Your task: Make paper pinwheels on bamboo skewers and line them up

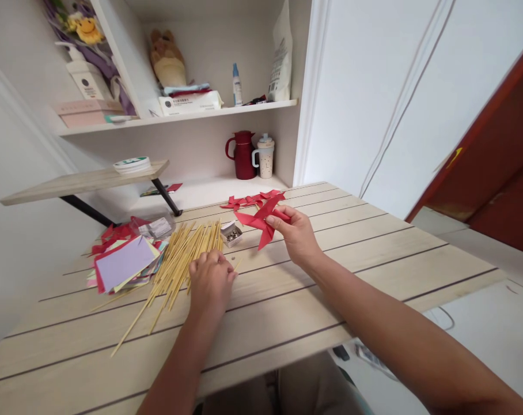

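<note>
In my right hand [300, 233] is a red paper pinwheel [261, 219], pinched near its middle between thumb and fingers above the table. My left hand [212, 282] lies low at the right side of a loose pile of thin wooden sticks [179, 253], fingers curled. The end of one stick [238, 264] pokes out beside its thumb; the grip itself is mostly hidden by the back of the hand. Just beyond the left hand stands a small open box [231, 233] of tiny metal pieces. More folded red pinwheels [248, 201] lie behind the held one.
Left of the sticks is a stack of coloured paper squares [125, 262], with a clear plastic case [158, 226] behind it. A raised wooden stand [84, 181] rises at the back left. A red jug [245, 155] and a cream cup [265, 157] stand in the shelf.
</note>
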Available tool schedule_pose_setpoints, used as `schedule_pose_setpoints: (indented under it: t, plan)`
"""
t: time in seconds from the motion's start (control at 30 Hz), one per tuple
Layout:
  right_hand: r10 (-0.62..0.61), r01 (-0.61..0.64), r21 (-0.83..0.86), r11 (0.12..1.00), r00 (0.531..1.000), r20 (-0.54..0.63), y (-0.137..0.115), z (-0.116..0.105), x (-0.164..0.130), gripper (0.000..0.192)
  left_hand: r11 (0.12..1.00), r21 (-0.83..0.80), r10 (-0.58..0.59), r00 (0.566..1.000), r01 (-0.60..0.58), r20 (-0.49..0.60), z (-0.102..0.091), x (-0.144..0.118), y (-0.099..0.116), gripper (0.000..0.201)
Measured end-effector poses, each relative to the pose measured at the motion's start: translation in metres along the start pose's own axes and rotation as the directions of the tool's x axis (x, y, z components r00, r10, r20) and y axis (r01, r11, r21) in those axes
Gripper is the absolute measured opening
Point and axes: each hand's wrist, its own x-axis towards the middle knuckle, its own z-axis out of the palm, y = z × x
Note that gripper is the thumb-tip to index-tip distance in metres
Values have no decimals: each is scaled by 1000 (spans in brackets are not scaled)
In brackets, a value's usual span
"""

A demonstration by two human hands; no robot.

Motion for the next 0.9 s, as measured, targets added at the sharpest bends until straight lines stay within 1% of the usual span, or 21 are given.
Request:
schedule_pose_setpoints:
  t: [0.1,0.2,0.3,0.43,0.5,0.57,0.67,0.73,0.83,0.9]
  plan:
    - [13,-13,27,1000,1000,-8,1,0,1,19,999,-24,33,999,-33,29,-1,-1,3,10]
    - [23,-21,54,998,999,-25,0,1,1,19,997,24,67,997,-68,35,-1,-2,6,9]
    - [19,-18,41,999,999,-27,0,1,1,19,993,77,82,996,-85,36,-1,-3,8,13]
    - [16,-15,43,999,1000,-18,-1,1,1,19,991,98,92,995,-96,41,-1,-4,11,17]
    - [24,-23,68,997,999,-22,0,1,2,19,993,74,91,996,-92,15,0,-4,13,17]
    - [42,-38,124,992,998,-35,1,2,2,19,997,15,80,996,-79,-51,2,-3,14,15]
    - [112,-96,264,960,993,-45,6,5,3,22,989,-125,50,979,-75,-197,8,0,18,12]
    - [200,-168,374,912,979,-47,12,8,2,23,976,-193,48,965,-100,-258,12,1,23,11]
    - [360,-274,509,816,930,-76,25,12,1,22,966,-202,103,958,-161,-268,21,2,32,12]
    - [405,-293,544,786,909,-97,34,14,0,20,964,-179,149,955,-198,-256,27,2,37,13]
